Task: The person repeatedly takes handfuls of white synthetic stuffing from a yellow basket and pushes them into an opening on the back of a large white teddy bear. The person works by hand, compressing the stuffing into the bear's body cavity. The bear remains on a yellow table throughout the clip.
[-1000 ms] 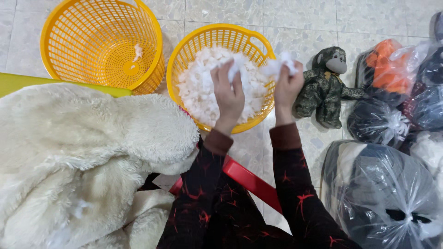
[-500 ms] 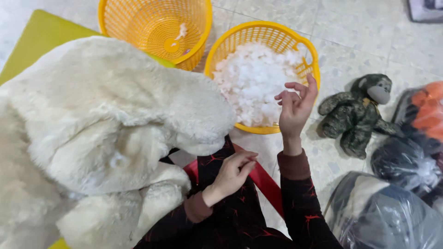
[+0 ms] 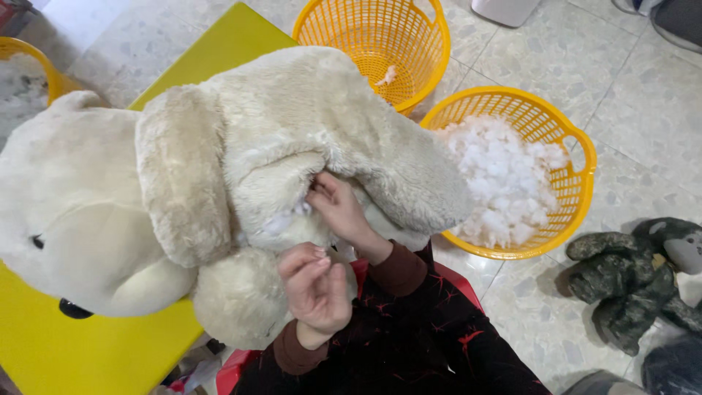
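Plastic bag (image 3: 676, 369): bottom right corner, on the tiled floor (image 3: 629, 183), just below the dark plush toy (image 3: 621, 281); dark grey and glossy, cut off by the frame edge; its contents cannot be told.
Second bag edge (image 3: 589, 384): a grey sliver at the bottom edge, left of the first; too little shows to tell its shape.
Labels, signs, screens: none in view.
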